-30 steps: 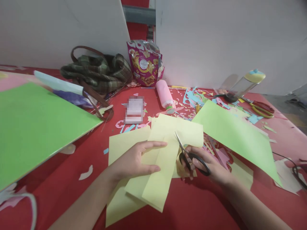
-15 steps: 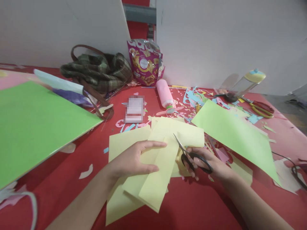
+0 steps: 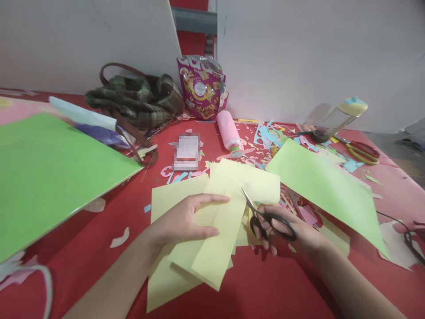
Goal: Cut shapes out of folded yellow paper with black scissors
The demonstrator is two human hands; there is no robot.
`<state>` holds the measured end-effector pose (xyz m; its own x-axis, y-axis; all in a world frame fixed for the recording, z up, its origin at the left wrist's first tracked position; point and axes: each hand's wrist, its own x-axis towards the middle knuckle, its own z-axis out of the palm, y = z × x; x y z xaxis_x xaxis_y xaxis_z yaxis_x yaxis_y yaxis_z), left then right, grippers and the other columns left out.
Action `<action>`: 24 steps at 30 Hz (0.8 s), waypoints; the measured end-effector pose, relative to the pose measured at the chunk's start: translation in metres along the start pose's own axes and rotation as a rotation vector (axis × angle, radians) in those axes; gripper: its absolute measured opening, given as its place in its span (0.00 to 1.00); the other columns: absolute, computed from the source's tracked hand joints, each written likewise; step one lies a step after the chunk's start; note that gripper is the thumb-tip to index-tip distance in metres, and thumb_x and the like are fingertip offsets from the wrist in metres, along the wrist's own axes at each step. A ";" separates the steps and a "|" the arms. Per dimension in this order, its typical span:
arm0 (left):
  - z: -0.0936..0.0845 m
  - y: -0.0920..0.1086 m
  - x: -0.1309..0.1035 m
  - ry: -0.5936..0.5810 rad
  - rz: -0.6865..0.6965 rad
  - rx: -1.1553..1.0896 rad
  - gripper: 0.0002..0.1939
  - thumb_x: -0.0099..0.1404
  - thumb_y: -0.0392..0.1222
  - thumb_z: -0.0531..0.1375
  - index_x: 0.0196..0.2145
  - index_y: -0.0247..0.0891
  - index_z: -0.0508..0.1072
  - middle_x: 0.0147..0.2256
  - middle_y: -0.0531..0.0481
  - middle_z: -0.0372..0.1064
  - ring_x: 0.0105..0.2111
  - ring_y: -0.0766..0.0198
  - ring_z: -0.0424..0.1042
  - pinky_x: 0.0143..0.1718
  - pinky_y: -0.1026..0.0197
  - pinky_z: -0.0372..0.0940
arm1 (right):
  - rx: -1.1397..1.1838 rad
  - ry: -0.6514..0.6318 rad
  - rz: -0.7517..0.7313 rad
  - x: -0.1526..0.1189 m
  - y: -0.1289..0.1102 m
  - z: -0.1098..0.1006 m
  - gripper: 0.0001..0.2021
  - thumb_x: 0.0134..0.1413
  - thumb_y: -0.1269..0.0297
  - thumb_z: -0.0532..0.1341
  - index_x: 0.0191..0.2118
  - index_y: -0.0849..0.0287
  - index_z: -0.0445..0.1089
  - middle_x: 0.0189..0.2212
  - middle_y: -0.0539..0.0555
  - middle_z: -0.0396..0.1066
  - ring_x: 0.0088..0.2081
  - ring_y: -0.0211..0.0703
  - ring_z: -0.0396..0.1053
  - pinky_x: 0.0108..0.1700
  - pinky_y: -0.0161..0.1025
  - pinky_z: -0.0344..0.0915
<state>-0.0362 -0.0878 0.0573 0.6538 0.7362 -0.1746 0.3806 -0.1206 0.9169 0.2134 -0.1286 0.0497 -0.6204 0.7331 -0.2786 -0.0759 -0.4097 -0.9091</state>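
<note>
Pale yellow paper [image 3: 219,248] lies in overlapping pieces on the red table [image 3: 265,288]. Across its left part rests my left hand [image 3: 186,219], thumb and forefinger spread apart on the paper. My right hand [image 3: 285,223] has its fingers in the black handles of the scissors [image 3: 254,210]. The scissor blades point up and left, at the inner edge between the upper yellow flap and the lower strip. More yellow paper [image 3: 175,274] shows under my left forearm and hand.
Large green sheets lie left [image 3: 59,177] and right [image 3: 325,195]. Behind are a plaid bag [image 3: 139,97], a purple snack bag [image 3: 201,88], a pink bottle [image 3: 228,130], a blurred-out object [image 3: 187,152], a clear container [image 3: 341,117], red-and-yellow-handled scissors [image 3: 361,153] and paper scraps [image 3: 268,135].
The upper yellow flap has shifted slightly left and lies flatter. My right hand and the scissors have moved a little right and down. My left hand has hardly moved.
</note>
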 end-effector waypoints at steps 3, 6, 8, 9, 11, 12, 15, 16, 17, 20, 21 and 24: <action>-0.001 0.000 0.000 0.010 -0.009 0.009 0.27 0.49 0.45 0.61 0.48 0.46 0.61 0.51 0.53 0.59 0.52 0.59 0.55 0.53 0.58 0.50 | -0.008 -0.061 0.050 -0.002 -0.003 0.001 0.14 0.49 0.53 0.54 0.31 0.61 0.58 0.29 0.56 0.66 0.27 0.40 0.68 0.22 0.34 0.65; -0.001 -0.001 0.001 -0.006 -0.024 0.029 0.27 0.49 0.44 0.60 0.48 0.46 0.61 0.51 0.53 0.58 0.52 0.59 0.55 0.53 0.58 0.49 | -0.030 -0.084 0.096 -0.004 -0.007 0.001 0.13 0.50 0.54 0.53 0.31 0.62 0.58 0.32 0.57 0.66 0.29 0.41 0.69 0.21 0.33 0.65; -0.001 -0.002 0.001 -0.022 -0.033 0.041 0.27 0.49 0.44 0.60 0.49 0.46 0.61 0.51 0.54 0.58 0.52 0.60 0.55 0.53 0.58 0.49 | -0.044 -0.070 0.123 -0.006 -0.010 0.000 0.13 0.51 0.55 0.52 0.31 0.62 0.58 0.32 0.57 0.66 0.28 0.40 0.69 0.21 0.32 0.65; -0.001 -0.003 0.000 -0.030 -0.036 0.044 0.27 0.49 0.43 0.60 0.49 0.46 0.60 0.51 0.54 0.57 0.52 0.60 0.55 0.53 0.59 0.49 | -0.051 -0.064 0.135 -0.007 -0.011 -0.001 0.13 0.51 0.55 0.52 0.31 0.62 0.58 0.31 0.57 0.66 0.28 0.40 0.70 0.20 0.31 0.65; 0.000 -0.003 0.000 -0.044 -0.041 0.049 0.27 0.50 0.42 0.60 0.49 0.47 0.60 0.52 0.55 0.57 0.52 0.61 0.54 0.53 0.60 0.49 | -0.068 -0.070 0.147 -0.009 -0.013 -0.003 0.13 0.51 0.56 0.52 0.30 0.62 0.58 0.28 0.55 0.66 0.25 0.39 0.70 0.17 0.29 0.64; 0.000 -0.003 0.000 -0.052 -0.043 0.054 0.27 0.50 0.42 0.60 0.49 0.47 0.60 0.51 0.55 0.57 0.52 0.61 0.55 0.53 0.61 0.49 | -0.077 -0.083 0.146 -0.010 -0.013 -0.005 0.13 0.51 0.55 0.52 0.30 0.62 0.57 0.27 0.55 0.66 0.24 0.39 0.70 0.15 0.28 0.62; 0.000 -0.002 0.000 -0.082 -0.047 0.084 0.27 0.49 0.40 0.60 0.49 0.48 0.60 0.51 0.56 0.58 0.51 0.61 0.55 0.52 0.61 0.50 | -0.102 -0.109 0.135 -0.012 -0.015 -0.008 0.14 0.51 0.54 0.52 0.30 0.63 0.57 0.27 0.56 0.67 0.21 0.38 0.69 0.12 0.26 0.59; 0.000 -0.002 0.000 -0.093 -0.049 0.097 0.28 0.49 0.40 0.60 0.49 0.48 0.60 0.51 0.56 0.58 0.51 0.61 0.56 0.51 0.62 0.51 | -0.109 -0.110 0.132 -0.013 -0.015 -0.009 0.14 0.51 0.54 0.52 0.29 0.63 0.57 0.28 0.57 0.67 0.21 0.38 0.69 0.12 0.26 0.58; 0.000 -0.002 0.000 -0.102 -0.049 0.107 0.28 0.49 0.40 0.60 0.49 0.48 0.61 0.51 0.56 0.58 0.51 0.61 0.56 0.51 0.62 0.51 | -0.116 -0.108 0.128 -0.013 -0.015 -0.010 0.14 0.51 0.54 0.51 0.29 0.63 0.57 0.28 0.57 0.67 0.21 0.38 0.69 0.11 0.26 0.57; 0.001 -0.002 0.000 -0.122 -0.051 0.114 0.28 0.48 0.40 0.60 0.49 0.48 0.61 0.50 0.56 0.58 0.50 0.61 0.57 0.51 0.62 0.52 | -0.134 -0.110 0.129 -0.013 -0.015 -0.010 0.14 0.51 0.54 0.51 0.29 0.63 0.57 0.28 0.58 0.67 0.21 0.37 0.69 0.11 0.25 0.56; 0.001 -0.002 0.000 -0.128 -0.052 0.108 0.28 0.48 0.40 0.61 0.49 0.48 0.60 0.50 0.56 0.58 0.50 0.62 0.57 0.51 0.62 0.52 | -0.139 -0.113 0.132 -0.012 -0.014 -0.010 0.14 0.52 0.54 0.51 0.30 0.63 0.57 0.28 0.58 0.67 0.21 0.37 0.69 0.11 0.25 0.55; 0.001 -0.002 0.001 -0.144 -0.052 0.084 0.28 0.48 0.41 0.61 0.49 0.48 0.61 0.50 0.56 0.58 0.51 0.62 0.57 0.51 0.63 0.52 | -0.143 -0.130 0.148 -0.011 -0.014 -0.009 0.14 0.51 0.54 0.52 0.31 0.63 0.57 0.29 0.58 0.68 0.23 0.38 0.69 0.12 0.26 0.56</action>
<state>-0.0358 -0.0878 0.0555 0.7161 0.6409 -0.2763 0.4657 -0.1439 0.8732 0.2281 -0.1262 0.0623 -0.7124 0.5909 -0.3786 0.1290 -0.4201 -0.8983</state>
